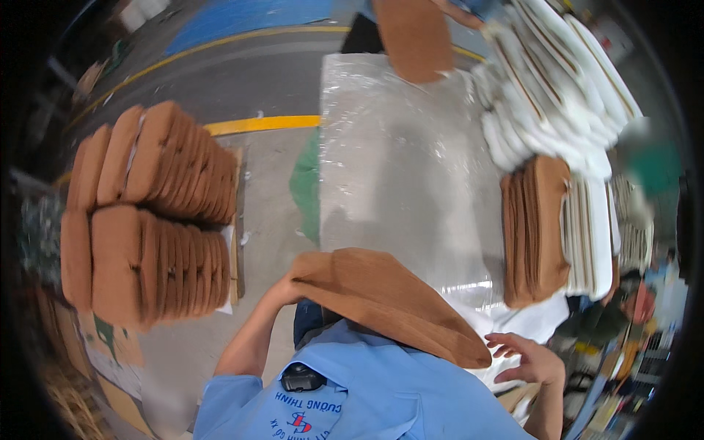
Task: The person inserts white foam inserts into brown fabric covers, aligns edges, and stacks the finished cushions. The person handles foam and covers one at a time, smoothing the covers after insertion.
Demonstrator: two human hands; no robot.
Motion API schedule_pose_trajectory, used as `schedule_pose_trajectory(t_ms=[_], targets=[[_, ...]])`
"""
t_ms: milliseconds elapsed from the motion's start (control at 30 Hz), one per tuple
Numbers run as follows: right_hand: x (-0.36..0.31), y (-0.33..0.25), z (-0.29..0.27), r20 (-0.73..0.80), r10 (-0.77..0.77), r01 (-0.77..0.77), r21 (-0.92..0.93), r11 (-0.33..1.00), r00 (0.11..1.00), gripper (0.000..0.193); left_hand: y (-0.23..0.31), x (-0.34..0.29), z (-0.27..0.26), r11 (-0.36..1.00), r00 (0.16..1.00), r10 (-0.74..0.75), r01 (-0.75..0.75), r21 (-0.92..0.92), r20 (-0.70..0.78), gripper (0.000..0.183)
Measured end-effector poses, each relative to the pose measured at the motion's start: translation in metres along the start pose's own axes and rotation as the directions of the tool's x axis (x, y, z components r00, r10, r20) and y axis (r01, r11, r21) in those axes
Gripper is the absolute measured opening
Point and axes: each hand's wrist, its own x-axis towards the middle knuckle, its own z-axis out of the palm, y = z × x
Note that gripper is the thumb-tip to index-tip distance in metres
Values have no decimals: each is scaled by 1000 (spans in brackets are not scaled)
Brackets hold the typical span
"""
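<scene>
One cushion (pixel 389 304) is slanting between person (pixel 367 389) and bench (pixel 396 169). The left hand (pixel 288 289) is gripping one end, fingers mostly hidden; the right hand (pixel 534 359) is hovering beside the other, fingers parted.

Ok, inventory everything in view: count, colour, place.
Held fabric piece: one, brown, before the chest
Table: one, plastic-covered, greyish, centre
Co-worker: one, partly visible, top
Co-worker's piece: one, brown, table's far end
Left piles: pieces uncountable, brown, left
Right pile: several pieces, brown, right
White pads: many, white, right
Green sheet: one, green, table's left side
Blue sheet: one, blue, far floor
Floor lines: two, yellow, beyond
Edge clutter: uncountable, mixed, lower right
Device: one, black, chest
Shirt: one, light blue, bottom
Left hand: one, gripping held piece's left end
Right hand: one, open, by its right end
</scene>
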Motion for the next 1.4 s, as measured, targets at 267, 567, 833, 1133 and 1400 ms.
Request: schedule_pose_trajectory(t_ms=[267, 567, 833, 1133, 1400], targets=[[38, 37, 120, -751, -257, 315, -68, 947, 609, 39, -31, 14, -27, 892, 968, 239, -251, 375, 79, 47], [50, -23, 66, -874, -355, 278, -268, 922, 333, 17, -6, 42, -20, 943, 972, 199, -224, 246, 125, 33], [66, -28, 77, -946, -154, 229, -89, 969, 283, 14, 5, 54, -17, 960, 932, 265, -280, 26, 247, 41], [49, -51, 143, -974, -148, 221, -108, 969, 171, 29, -5, 38, -59, 892, 912, 257, -351, 284, 320, 39], [66, -35, 188, -989, -87, 278, -51, 959, 117, 45, 20, 40, -118, 904, 795, -426, 385, 183, 432, 38]])
